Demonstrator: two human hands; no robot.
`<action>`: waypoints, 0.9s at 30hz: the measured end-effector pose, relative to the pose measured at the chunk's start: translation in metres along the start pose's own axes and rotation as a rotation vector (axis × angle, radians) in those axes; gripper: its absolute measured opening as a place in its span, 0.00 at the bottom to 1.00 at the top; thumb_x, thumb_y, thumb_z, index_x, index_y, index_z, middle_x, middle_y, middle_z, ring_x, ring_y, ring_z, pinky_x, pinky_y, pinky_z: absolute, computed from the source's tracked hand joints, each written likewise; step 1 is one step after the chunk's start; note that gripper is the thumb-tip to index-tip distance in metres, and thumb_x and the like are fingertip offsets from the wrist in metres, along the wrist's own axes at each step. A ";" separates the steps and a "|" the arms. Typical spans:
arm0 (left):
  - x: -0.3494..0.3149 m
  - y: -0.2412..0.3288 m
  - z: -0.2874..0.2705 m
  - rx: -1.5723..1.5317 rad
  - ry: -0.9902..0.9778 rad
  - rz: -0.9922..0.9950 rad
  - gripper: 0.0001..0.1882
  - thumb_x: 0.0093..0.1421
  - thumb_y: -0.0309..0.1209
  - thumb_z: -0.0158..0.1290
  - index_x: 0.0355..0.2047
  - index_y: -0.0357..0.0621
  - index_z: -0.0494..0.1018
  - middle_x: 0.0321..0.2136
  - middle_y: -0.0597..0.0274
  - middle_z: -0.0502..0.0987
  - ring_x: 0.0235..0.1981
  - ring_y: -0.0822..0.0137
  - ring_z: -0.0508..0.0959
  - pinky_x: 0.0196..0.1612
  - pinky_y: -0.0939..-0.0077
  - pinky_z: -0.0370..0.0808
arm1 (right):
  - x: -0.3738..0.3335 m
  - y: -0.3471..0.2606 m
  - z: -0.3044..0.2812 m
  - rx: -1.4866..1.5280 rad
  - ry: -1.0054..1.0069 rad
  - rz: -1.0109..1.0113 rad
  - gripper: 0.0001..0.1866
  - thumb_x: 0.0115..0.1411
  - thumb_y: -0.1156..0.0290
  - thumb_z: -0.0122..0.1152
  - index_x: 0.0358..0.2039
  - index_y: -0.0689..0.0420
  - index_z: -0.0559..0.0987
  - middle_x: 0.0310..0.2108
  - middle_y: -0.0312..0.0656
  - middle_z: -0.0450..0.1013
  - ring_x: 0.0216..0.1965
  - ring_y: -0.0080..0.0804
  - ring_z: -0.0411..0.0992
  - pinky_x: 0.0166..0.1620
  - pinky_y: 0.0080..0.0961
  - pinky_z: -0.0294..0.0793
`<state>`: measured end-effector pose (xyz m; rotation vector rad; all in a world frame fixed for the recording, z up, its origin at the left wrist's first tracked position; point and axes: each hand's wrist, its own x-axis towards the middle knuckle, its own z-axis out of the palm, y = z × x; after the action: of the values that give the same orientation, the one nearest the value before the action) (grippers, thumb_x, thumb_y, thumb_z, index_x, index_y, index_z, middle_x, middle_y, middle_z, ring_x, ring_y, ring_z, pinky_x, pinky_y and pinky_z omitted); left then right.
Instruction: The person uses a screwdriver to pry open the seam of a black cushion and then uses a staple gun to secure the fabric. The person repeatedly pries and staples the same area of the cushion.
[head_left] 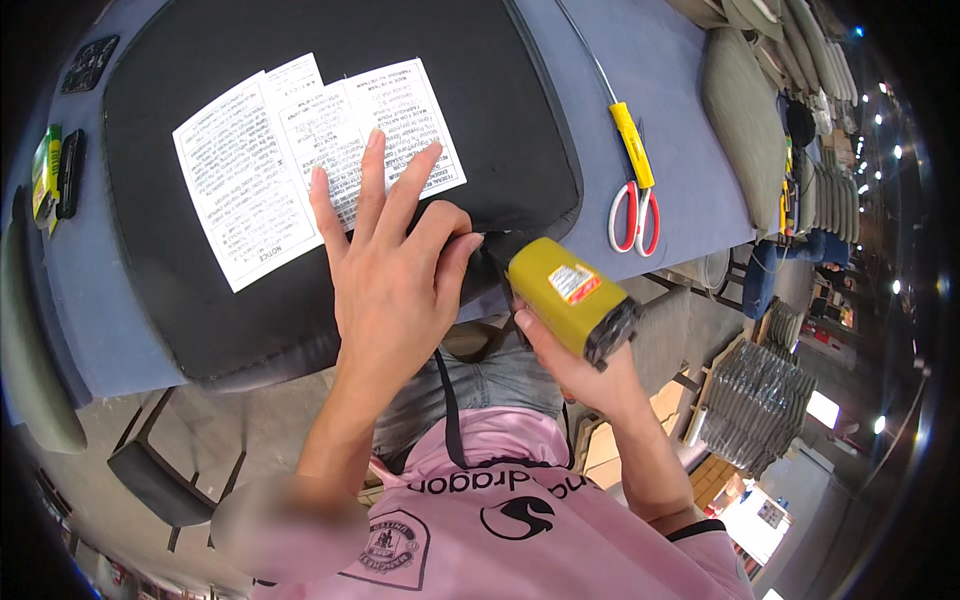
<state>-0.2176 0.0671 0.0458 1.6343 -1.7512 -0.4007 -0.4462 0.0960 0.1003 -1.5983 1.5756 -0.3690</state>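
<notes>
White printed paper labels lie side by side, partly overlapping, on a black padded panel. My left hand rests on them, three fingers spread over the right-hand sheets. Its index finger bends toward the thumb near the panel's front edge; no object shows between the two. In my right hand is a boxy yellow-green tool with a black end, apparently a staple gun. It sits right of my left thumb, beside the panel's front right corner. My palm and most fingers are hidden below the tool, as is its working tip.
Red-and-white-handled scissors and a yellow-handled tool with a long thin shaft lie on the blue-grey tabletop at right. A yellow-green pack and a black object lie far left. Grey cushions are piled beyond the right edge.
</notes>
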 end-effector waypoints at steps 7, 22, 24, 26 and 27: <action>-0.004 -0.009 -0.019 -0.047 -0.122 0.042 0.10 0.66 0.26 0.72 0.43 0.51 0.84 0.81 0.55 0.73 0.88 0.39 0.61 0.87 0.26 0.42 | -0.012 0.000 -0.005 0.092 -0.056 0.130 0.17 0.72 0.57 0.81 0.51 0.57 0.92 0.43 0.45 0.90 0.47 0.46 0.84 0.59 0.40 0.77; -0.013 -0.021 -0.034 0.022 -0.046 0.012 0.11 0.60 0.24 0.73 0.39 0.49 0.82 0.83 0.53 0.69 0.88 0.32 0.55 0.88 0.27 0.44 | -0.020 -0.005 0.018 0.092 -0.099 -0.022 0.16 0.75 0.73 0.77 0.60 0.60 0.88 0.41 0.33 0.86 0.37 0.18 0.79 0.42 0.23 0.77; -0.013 -0.020 -0.034 0.022 -0.058 0.004 0.11 0.59 0.25 0.74 0.38 0.48 0.82 0.83 0.54 0.70 0.88 0.33 0.55 0.88 0.28 0.44 | -0.017 -0.011 0.014 0.124 -0.135 0.036 0.16 0.76 0.74 0.76 0.61 0.60 0.88 0.39 0.30 0.83 0.34 0.13 0.75 0.37 0.19 0.75; -0.013 -0.020 -0.033 0.023 -0.053 0.001 0.11 0.59 0.25 0.74 0.38 0.48 0.82 0.83 0.54 0.70 0.88 0.32 0.55 0.88 0.27 0.43 | -0.015 -0.014 0.013 0.133 -0.135 0.076 0.16 0.76 0.74 0.76 0.62 0.60 0.88 0.39 0.29 0.83 0.33 0.12 0.74 0.36 0.18 0.74; -0.013 -0.020 -0.033 0.023 -0.051 0.003 0.11 0.59 0.25 0.74 0.38 0.48 0.83 0.83 0.54 0.70 0.88 0.32 0.55 0.88 0.27 0.43 | -0.015 -0.015 0.013 0.124 -0.126 0.077 0.16 0.76 0.74 0.76 0.61 0.60 0.88 0.40 0.29 0.83 0.33 0.12 0.74 0.36 0.18 0.74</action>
<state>-0.1816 0.0842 0.0526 1.6512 -1.8019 -0.4255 -0.4292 0.1128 0.1082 -1.4342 1.4848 -0.3119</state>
